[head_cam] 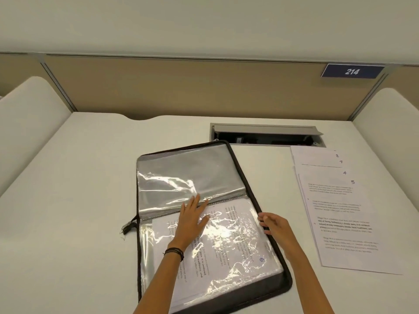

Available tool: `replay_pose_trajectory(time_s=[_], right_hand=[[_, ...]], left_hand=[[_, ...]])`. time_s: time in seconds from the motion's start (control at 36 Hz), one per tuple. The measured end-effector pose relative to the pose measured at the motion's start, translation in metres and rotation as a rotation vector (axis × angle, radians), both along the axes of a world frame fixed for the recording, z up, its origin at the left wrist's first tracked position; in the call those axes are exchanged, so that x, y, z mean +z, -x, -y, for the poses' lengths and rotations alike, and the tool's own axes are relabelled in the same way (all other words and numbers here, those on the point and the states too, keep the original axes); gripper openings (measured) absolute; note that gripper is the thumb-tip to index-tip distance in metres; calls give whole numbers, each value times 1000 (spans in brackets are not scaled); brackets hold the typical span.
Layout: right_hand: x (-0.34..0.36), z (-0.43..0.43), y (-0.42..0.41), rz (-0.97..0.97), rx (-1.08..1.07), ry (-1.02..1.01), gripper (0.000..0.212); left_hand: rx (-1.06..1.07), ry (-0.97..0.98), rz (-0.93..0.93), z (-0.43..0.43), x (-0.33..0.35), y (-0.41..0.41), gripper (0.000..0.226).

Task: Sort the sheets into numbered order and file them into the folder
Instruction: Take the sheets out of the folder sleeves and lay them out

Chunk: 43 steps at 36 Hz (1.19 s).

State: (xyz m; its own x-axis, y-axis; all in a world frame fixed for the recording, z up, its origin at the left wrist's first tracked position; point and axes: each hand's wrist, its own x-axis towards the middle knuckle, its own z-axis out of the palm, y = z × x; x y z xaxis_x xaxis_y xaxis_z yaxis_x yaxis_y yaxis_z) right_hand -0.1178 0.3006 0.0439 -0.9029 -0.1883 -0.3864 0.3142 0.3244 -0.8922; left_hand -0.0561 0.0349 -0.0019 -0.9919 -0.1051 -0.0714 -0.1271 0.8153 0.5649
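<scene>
A black zip folder (275, 243) lies open on the white desk, its clear plastic sleeves spread on both sides of the spiral spine. The near sleeve holds a printed sheet (235, 243) marked 6 at its corner. My left hand (191, 219) presses flat on that sleeve near the spine, fingers straight. My right hand (273, 224) rests at the folder's right edge with fingers curled over the black rim. A fanned stack of loose numbered sheets (344, 214) lies to the right, showing 2, 7, 4 and 5.
An open cable hatch (267, 134) is set in the desk behind the folder. Beige partition panels stand at the back, with a blue sign reading 214 (352, 70). White side dividers (27, 125) flank the desk.
</scene>
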Motion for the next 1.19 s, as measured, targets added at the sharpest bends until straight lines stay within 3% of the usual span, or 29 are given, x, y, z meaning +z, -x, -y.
replay_pose_trajectory(time_s=[0.25,0.36,0.53,0.64,0.75,0.83,0.97,1.03,1.14,1.19], right_hand=[[-10,-11,-14,0,68,-107,29],[-9,-15,-21,-67,166,-187,28],[-8,-20,-25,-104,323,-252,36],[-10,-22,-28,-103,387,-270,43],[-12,-22,-31,-112,422,-277,45],[-15,-21,-33,-133,465,-278,44],[-20,-18,-38,-171,502,-298,46],[-22,-17,-40,-173,504,-295,46],[-23,-14,-44,-176,515,-299,47],[-23,-13,-45,-185,524,-277,47]], left_hand=[[-44,98,22,-1,0,0,91],[-92,237,96,0,-3,-4,64],[-103,328,-60,-16,-6,-8,53],[-166,224,-131,-47,-8,-14,72],[-207,82,-119,-76,-11,-9,49],[-109,-32,-101,-93,-12,-2,60],[119,-179,-83,-113,-6,10,55],[177,-180,-66,-118,-4,13,60],[150,-123,-77,-123,-13,14,107],[150,-70,-74,-122,-19,16,96]])
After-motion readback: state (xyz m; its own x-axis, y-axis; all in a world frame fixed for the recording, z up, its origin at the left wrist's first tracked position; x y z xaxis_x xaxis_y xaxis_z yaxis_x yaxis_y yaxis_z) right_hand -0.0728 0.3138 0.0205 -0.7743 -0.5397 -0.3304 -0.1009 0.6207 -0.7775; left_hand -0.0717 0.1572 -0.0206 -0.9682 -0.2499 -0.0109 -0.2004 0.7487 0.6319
